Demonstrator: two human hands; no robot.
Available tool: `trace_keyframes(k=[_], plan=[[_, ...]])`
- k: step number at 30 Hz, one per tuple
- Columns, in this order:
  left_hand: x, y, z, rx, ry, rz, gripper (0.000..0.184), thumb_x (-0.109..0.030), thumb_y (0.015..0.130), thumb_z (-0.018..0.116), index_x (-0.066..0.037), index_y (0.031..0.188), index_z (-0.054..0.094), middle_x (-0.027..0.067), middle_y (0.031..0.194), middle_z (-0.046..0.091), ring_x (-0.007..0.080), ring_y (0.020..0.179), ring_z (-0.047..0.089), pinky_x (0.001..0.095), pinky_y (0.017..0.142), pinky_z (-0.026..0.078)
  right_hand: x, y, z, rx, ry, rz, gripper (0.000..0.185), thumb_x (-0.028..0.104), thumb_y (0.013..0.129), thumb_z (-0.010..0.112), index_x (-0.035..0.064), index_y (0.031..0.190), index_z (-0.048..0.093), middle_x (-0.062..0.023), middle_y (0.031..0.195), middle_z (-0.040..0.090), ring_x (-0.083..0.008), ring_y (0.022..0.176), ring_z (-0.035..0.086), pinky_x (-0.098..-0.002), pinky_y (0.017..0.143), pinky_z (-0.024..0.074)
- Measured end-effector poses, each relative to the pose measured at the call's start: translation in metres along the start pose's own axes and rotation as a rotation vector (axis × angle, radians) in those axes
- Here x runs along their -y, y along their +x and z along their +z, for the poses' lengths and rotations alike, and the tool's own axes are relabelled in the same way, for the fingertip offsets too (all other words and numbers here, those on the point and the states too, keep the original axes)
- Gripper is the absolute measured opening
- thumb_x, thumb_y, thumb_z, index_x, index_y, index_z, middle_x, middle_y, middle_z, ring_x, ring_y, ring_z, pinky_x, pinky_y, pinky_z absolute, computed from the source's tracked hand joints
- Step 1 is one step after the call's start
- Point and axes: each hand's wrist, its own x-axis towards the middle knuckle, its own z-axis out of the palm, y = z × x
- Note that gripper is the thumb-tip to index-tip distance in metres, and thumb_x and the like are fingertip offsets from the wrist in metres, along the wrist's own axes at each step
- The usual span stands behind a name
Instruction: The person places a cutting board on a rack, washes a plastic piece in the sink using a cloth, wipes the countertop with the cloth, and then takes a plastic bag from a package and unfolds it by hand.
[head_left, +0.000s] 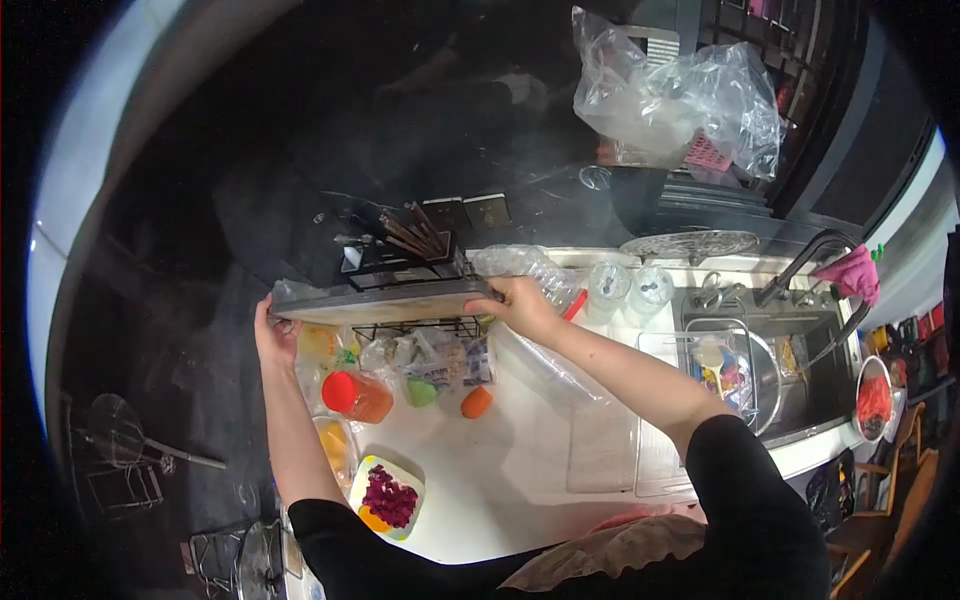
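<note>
Both my hands hold a cutting board (pixel 400 303) at its two ends, tilted so I see mostly its long edge and a strip of pale surface. My left hand (pixel 283 332) grips the left end, and my right hand (pixel 518 303) wraps round the right end. The board is level with a black wire rack (pixel 420 328) and hides part of it. Below it on the white counter (pixel 500 450) stand a red-lidded jar (pixel 358 396), a carrot piece (pixel 477 402) and a green piece (pixel 421 392) beside plastic bags (pixel 425 352).
A tray of chopped purple pieces (pixel 390 498) sits at the front left. Chopsticks (pixel 415 237) stand in a holder behind the board. Two clear jars (pixel 628 290) and a sink (pixel 800 345) lie to the right. A plastic bag (pixel 690 95) hangs by the window.
</note>
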Motion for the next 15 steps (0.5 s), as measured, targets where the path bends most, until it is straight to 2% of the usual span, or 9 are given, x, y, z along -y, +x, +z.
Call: trace_keyframes(k=[4, 6, 9, 10, 11, 12, 13, 14, 15], plan=[[0.029, 0.024, -0.031, -0.083, 0.002, -0.025, 0.047, -0.030, 0.078, 0.072, -0.013, 0.119, 0.057, 0.0065, 0.121, 0.053, 0.0247, 0.108, 0.048, 0.0447, 0.094, 0.043, -0.006, 0.001, 0.012, 0.114, -0.147, -0.031, 0.051, 0.051, 0.082, 0.069, 0.0009, 0.087, 0.067, -0.0228, 0.073, 0.063, -0.0410, 0.071, 0.063, -0.0449, 0.064, 0.0494], [0.044, 0.040, -0.051, -0.018, -0.021, -0.043, 0.053, -0.029, 0.080, 0.073, -0.011, 0.126, 0.052, 0.0070, 0.123, 0.052, 0.0258, 0.112, 0.047, 0.0429, 0.094, 0.043, 0.000, 0.001, 0.020, 0.173, -0.198, -0.082, 0.050, 0.051, 0.083, 0.068, 0.0016, 0.090, 0.067, -0.0233, 0.073, 0.064, -0.0415, 0.072, 0.063, -0.0467, 0.066, 0.0498], [0.048, 0.036, -0.046, -0.051, -0.014, 0.047, 0.061, -0.027, 0.084, 0.071, -0.005, 0.133, 0.043, 0.0134, 0.133, 0.043, 0.0274, 0.119, 0.045, 0.0384, 0.105, 0.038, -0.021, 0.004, 0.034, 0.160, -0.200, -0.120, 0.051, 0.051, 0.085, 0.065, 0.0011, 0.093, 0.067, -0.0234, 0.073, 0.064, -0.0418, 0.072, 0.064, -0.0479, 0.067, 0.0507], [0.052, 0.045, -0.054, -0.051, -0.004, 0.040, 0.061, -0.027, 0.084, 0.071, -0.005, 0.133, 0.043, 0.0134, 0.133, 0.043, 0.0274, 0.119, 0.045, 0.0384, 0.105, 0.038, -0.023, 0.004, 0.032, 0.164, -0.202, -0.121, 0.051, 0.051, 0.086, 0.064, 0.0005, 0.094, 0.067, -0.0235, 0.073, 0.064, -0.0422, 0.071, 0.064, -0.0481, 0.067, 0.0509], [0.054, 0.056, -0.062, -0.059, 0.060, 0.067, 0.069, -0.028, 0.085, 0.070, -0.004, 0.140, 0.036, 0.0145, 0.140, 0.038, 0.0287, 0.126, 0.040, 0.0395, 0.109, 0.033, -0.026, 0.004, 0.028, 0.262, -0.278, -0.073, 0.050, 0.048, 0.085, 0.065, 0.0026, 0.106, 0.067, -0.0213, 0.080, 0.067, -0.0391, 0.080, 0.065, -0.0469, 0.068, 0.0526], [0.055, 0.062, -0.065, -0.064, 0.124, 0.096, 0.078, -0.028, 0.085, 0.070, -0.004, 0.147, 0.029, 0.0156, 0.147, 0.032, 0.0299, 0.133, 0.035, 0.0406, 0.113, 0.029, -0.022, -0.001, 0.026, 0.259, -0.272, -0.066, 0.050, 0.048, 0.085, 0.065, 0.0026, 0.106, 0.067, -0.0213, 0.080, 0.067, -0.0391, 0.080, 0.065, -0.0469, 0.068, 0.0526], [0.056, 0.050, -0.049, -0.055, 0.133, 0.092, 0.078, -0.028, 0.085, 0.070, -0.004, 0.147, 0.029, 0.0156, 0.147, 0.032, 0.0299, 0.133, 0.035, 0.0406, 0.113, 0.029, -0.017, -0.006, 0.021, 0.206, -0.336, -0.064, 0.052, 0.047, 0.084, 0.066, 0.0045, 0.114, 0.064, -0.0198, 0.088, 0.066, -0.0368, 0.087, 0.064, -0.0457, 0.071, 0.0532], [0.062, 0.035, -0.031, -0.213, 0.355, 0.225, 0.083, -0.028, 0.086, 0.069, -0.005, 0.150, 0.021, 0.0166, 0.151, 0.028, 0.0310, 0.134, 0.036, 0.0407, 0.112, 0.032, -0.012, -0.013, 0.014, 0.146, -0.405, -0.058, 0.055, 0.045, 0.083, 0.068, 0.0063, 0.121, 0.062, -0.0182, 0.097, 0.066, -0.0344, 0.094, 0.063, -0.0445, 0.074, 0.0538], [0.067, 0.014, -0.004, -0.358, 0.572, 0.360, 0.088, -0.027, 0.088, 0.068, -0.005, 0.154, 0.014, 0.0176, 0.155, 0.023, 0.0322, 0.136, 0.036, 0.0407, 0.111, 0.035, -0.009, -0.023, 0.008, 0.124, -0.415, -0.037, 0.055, 0.045, 0.083, 0.068, 0.0063, 0.121, 0.062, -0.0182, 0.097, 0.066, -0.0344, 0.094, 0.063, -0.0445, 0.074, 0.0538]])
